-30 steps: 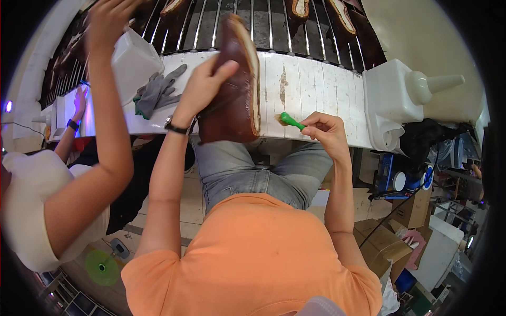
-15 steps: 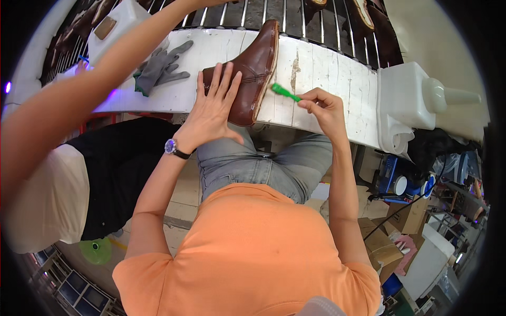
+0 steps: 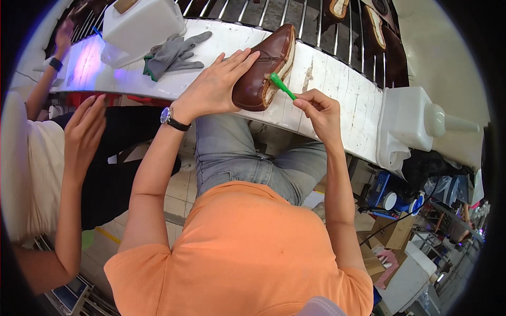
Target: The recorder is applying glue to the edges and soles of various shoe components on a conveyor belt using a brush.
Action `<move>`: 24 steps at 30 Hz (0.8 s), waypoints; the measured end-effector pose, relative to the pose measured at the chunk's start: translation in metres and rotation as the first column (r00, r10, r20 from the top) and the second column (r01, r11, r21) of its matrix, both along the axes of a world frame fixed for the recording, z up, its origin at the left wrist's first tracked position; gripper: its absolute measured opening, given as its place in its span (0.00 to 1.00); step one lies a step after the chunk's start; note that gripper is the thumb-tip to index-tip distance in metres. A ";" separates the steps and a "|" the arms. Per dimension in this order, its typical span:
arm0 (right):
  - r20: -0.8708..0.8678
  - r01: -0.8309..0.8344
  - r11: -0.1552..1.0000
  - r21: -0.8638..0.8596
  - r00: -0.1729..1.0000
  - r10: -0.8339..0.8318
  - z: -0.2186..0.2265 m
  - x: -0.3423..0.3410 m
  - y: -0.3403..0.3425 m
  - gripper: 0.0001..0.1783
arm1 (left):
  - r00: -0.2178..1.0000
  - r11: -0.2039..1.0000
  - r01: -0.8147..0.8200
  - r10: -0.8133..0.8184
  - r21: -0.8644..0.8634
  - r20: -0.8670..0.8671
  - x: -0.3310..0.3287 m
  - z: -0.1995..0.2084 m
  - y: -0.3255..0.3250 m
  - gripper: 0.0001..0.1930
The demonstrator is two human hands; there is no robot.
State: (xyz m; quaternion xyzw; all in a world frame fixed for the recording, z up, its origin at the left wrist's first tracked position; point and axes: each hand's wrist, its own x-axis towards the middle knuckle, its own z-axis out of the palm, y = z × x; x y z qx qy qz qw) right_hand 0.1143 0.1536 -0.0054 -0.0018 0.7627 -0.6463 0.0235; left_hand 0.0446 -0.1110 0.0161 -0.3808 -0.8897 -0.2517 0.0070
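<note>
A brown leather boot [image 3: 263, 55] leans on its side over the white bench [image 3: 337, 76], its pale, rough underside turned to the right. My left hand [image 3: 213, 87] grips the boot by its upper near the close end, fingers laid across the leather; the thumb is hidden. In my right hand [image 3: 322, 113] a small green-handled brush [image 3: 283, 86] is pinched between thumb and fingers. Its tip touches or nearly touches the edge of the boot's underside.
Grey gloves [image 3: 179, 58] lie left of the boot, beside a white plastic container [image 3: 139, 34]. Another white container [image 3: 406, 113] with a spout stands at the right end. Beyond the bench, a roller rack [image 3: 263, 13] carries more shoes [image 3: 375, 31]. A co-worker's hand [image 3: 86, 129] is at left.
My left hand has taken hold of the boot and tilted it, so more of the underside shows. The brush has come to its edge. The co-worker's arm has drawn back from the bench.
</note>
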 end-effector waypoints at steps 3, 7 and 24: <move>-0.044 -0.093 0.994 0.055 0.994 0.095 0.012 -0.005 -0.002 0.05 | 1.000 1.000 0.012 -0.012 0.014 0.005 -0.003 0.001 -0.002 0.52; -0.103 -0.235 0.946 0.222 0.959 0.263 0.036 -0.022 0.005 0.07 | 0.999 1.000 0.016 -0.016 0.011 0.043 -0.006 0.004 -0.004 0.51; -0.190 -0.062 0.977 -0.203 0.982 0.023 0.076 -0.002 0.101 0.06 | 0.635 0.430 -0.619 -0.218 0.657 0.741 -0.023 0.004 -0.017 0.28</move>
